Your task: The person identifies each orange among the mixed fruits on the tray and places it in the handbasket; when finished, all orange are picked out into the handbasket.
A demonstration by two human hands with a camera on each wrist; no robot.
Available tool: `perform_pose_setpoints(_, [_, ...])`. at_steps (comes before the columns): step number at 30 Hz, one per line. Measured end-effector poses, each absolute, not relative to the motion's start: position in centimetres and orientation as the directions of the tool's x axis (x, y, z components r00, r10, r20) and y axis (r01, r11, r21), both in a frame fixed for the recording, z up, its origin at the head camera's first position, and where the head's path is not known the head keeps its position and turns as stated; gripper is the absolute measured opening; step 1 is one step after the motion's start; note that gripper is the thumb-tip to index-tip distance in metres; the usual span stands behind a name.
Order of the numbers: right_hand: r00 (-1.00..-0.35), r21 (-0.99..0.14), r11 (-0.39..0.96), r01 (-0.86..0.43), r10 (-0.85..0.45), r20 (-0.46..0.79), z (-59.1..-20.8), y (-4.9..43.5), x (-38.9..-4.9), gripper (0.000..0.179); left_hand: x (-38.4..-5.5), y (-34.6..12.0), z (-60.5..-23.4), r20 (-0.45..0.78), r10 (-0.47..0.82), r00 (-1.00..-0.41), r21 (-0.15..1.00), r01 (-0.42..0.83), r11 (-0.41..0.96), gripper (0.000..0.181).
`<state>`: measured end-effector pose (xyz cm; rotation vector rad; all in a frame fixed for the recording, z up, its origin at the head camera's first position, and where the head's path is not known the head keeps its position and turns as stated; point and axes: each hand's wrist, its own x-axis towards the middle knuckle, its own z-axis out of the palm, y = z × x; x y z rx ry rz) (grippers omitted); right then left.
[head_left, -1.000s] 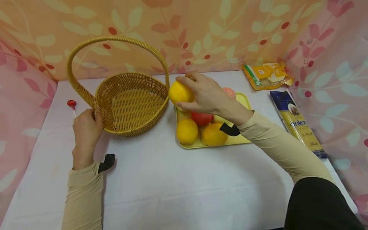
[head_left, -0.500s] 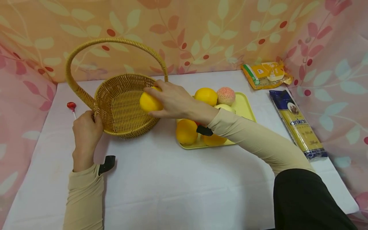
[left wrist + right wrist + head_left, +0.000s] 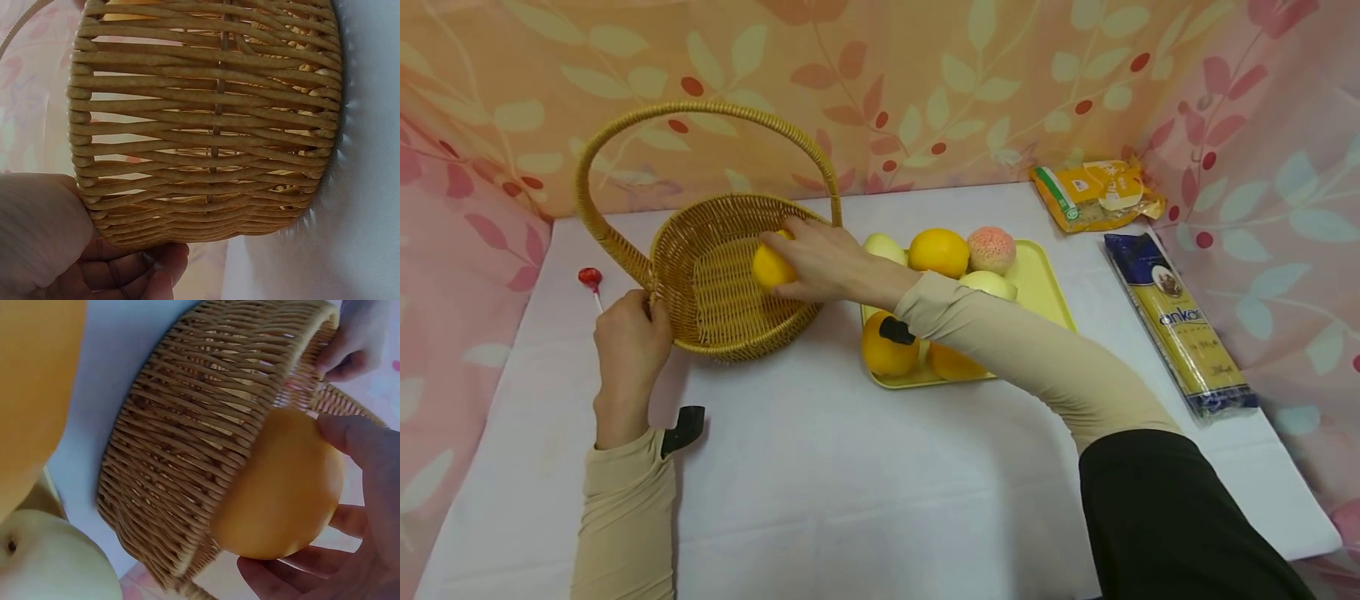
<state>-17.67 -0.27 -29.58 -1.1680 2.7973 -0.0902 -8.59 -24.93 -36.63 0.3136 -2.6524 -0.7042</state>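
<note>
In the head view a wicker basket point(image 3: 733, 275) with a tall arched handle stands on the left of the table. My left hand point(image 3: 632, 357) grips its left rim near the handle's foot. In the left wrist view the fingers point(image 3: 134, 272) curl round the rim of the woven wall. My right hand point(image 3: 827, 262) holds a smooth yellow-orange round fruit point(image 3: 284, 484) between thumb and fingers. The fruit is over the basket's opening at the right side, partly below the rim in the right wrist view. A yellow tray point(image 3: 1037, 283) with several fruits lies under my right forearm.
On the tray are a pink speckled peach point(image 3: 992, 249), a pale pear-like fruit point(image 3: 988, 284) and yellow fruits point(image 3: 938, 252). A red lollipop point(image 3: 591, 277) lies left of the basket. An orange packet point(image 3: 1097, 196) and a spaghetti packet point(image 3: 1180, 325) lie at the right.
My right hand has carried the yellow-orange fruit leftward from above the tray to inside the basket's rim. The left hand has kept its grip on the basket.
</note>
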Motion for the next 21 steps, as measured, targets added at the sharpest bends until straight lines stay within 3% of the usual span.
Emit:
perform_pose_setpoints(6, [-0.718,-0.114,0.737,-0.666,-0.676,-0.167,-30.8,-1.3,-18.5,0.072,-8.6,-24.8,-36.6,0.292,-0.307,-0.906,0.514,-0.122,0.849,0.033])
perform_pose_setpoints(21, [-0.714,-0.088,0.749,-0.656,-0.655,-0.247,-32.1,-1.9,-19.5,0.066,-8.4,-24.7,-36.5,0.265,-0.308,-0.914,0.513,-0.137,0.848,0.035])
